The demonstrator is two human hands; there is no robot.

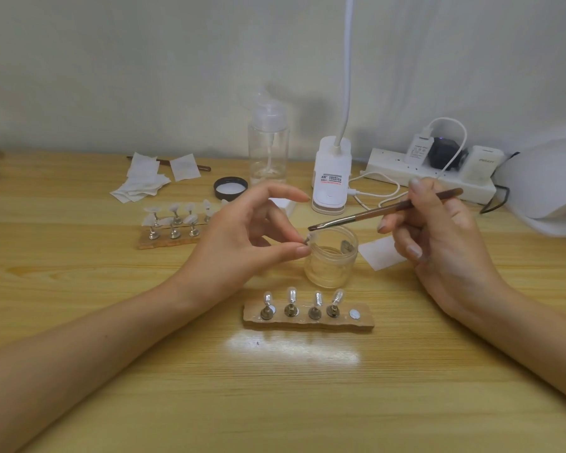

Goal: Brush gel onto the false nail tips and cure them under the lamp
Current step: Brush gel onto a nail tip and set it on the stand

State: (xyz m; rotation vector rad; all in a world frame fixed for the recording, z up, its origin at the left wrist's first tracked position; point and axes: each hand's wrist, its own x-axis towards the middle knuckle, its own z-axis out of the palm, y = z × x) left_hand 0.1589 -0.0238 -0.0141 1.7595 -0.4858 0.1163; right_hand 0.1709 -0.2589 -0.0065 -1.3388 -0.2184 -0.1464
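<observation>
While tip [308,238] is pinched between thumb and forefinger of left hand [242,237], brush [373,212] is gripped by right hand [438,237], bristles held just above tip. Jar [330,263] sited just past left fingertips, below brush. Holder [307,320] with four tips set between wrists. Lamp [549,188] placed beyond right hand, well apart.

The wooden table [111,371] carries a near holder strip [307,323] with four nail tips [291,294], a second strip [164,242] further left, a clear jar [330,266], a black lid [230,188], a pump bottle [268,148], white wipes [141,184], a clip lamp [330,188], a power strip [389,168] and a white curing lamp [549,184].
</observation>
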